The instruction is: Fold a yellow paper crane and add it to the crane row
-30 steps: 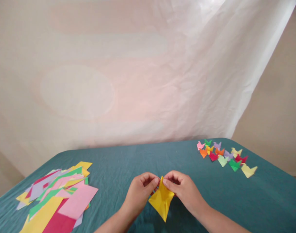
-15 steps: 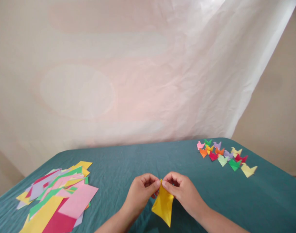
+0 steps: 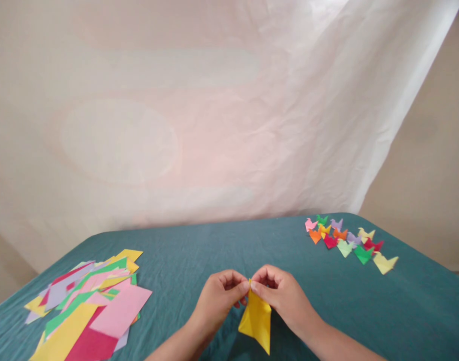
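A folded yellow paper [image 3: 257, 320] hangs point-down just above the teal table cloth [image 3: 199, 255], near the front middle. My left hand [image 3: 218, 300] pinches its top corner from the left with thumb and forefinger. My right hand [image 3: 284, 296] pinches the same top corner from the right, so the fingertips of both hands nearly meet. The rest of the fingers on both hands are curled in.
A loose pile of coloured paper sheets [image 3: 88, 306] lies at the front left. Several small folded paper figures [image 3: 348, 241] in mixed colours sit at the back right near the table's edge. A pale wrinkled backdrop [image 3: 199, 110] hangs behind the table.
The yellow paper has narrowed from a wide kite shape to a slimmer folded form, and both hands have closed in on its top corner.
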Motion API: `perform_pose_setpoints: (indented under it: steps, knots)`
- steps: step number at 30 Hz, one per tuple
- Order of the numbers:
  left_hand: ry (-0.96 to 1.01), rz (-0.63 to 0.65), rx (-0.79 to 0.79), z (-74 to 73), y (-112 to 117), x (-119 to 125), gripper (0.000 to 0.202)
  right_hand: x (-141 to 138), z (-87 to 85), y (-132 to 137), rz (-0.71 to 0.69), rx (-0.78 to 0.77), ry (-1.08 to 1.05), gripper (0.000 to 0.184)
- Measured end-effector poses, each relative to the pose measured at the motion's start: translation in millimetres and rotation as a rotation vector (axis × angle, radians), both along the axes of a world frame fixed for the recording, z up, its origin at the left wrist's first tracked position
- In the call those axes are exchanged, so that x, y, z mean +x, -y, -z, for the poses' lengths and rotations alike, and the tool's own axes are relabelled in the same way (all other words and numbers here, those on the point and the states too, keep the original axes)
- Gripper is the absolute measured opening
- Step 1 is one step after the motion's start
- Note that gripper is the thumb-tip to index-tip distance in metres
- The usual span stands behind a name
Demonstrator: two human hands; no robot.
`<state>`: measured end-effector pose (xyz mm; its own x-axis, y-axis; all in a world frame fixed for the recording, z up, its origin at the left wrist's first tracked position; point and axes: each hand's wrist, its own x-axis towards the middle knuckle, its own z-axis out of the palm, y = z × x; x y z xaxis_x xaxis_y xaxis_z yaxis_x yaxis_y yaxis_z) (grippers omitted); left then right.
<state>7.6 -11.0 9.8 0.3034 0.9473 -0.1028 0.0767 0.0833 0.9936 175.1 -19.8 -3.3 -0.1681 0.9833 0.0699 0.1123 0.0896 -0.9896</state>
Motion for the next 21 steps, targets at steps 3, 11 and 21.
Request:
perform_pose_setpoints:
  steps: [3, 11, 21]
  knots:
    - [0.006, 0.001, -0.004, 1.7, -0.5, -0.5, 0.027, 0.0, 0.0, -0.4, -0.031, -0.029, -0.062, 0.018]
    - [0.012, 0.003, 0.013, 2.3, -0.8, 0.4, 0.028, -0.5, -4.4, 2.1, -0.054, -0.101, -0.145, 0.023]
    - [-0.007, -0.029, 0.062, -1.9, 1.8, 2.5, 0.029, -1.4, -8.1, 3.8, -0.056, -0.117, -0.189, 0.026]
